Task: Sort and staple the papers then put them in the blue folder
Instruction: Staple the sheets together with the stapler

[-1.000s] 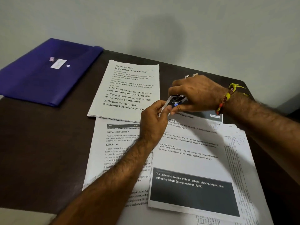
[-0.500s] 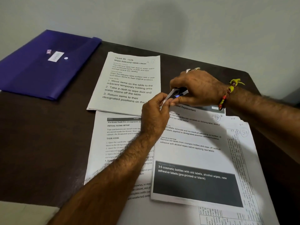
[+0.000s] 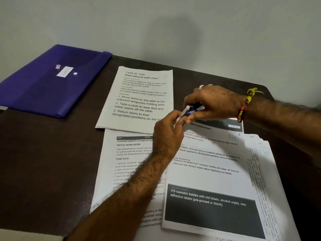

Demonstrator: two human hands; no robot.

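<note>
My right hand [image 3: 215, 103] grips a small dark stapler [image 3: 195, 109] over the top left corner of the label replacement papers [image 3: 208, 164]. My left hand [image 3: 167, 134] pinches that lifted corner right at the stapler's mouth. These papers lie on top of a wardrobe outfit sheet [image 3: 126, 160] and a sheet with tables [image 3: 262, 173]. A separate stack headed "Wipe balcony table clean" [image 3: 140, 100] lies behind them. The blue folder [image 3: 50, 82] lies closed at the far left of the table.
The dark brown table [image 3: 43, 162] has its back edge against a pale wall. Its front edge runs along the lower left. A beaded bracelet with a yellow thread sits on my right wrist.
Both hands stay together at the paper corner with the stapler. The view has shifted slightly; nothing else on the table has moved.
</note>
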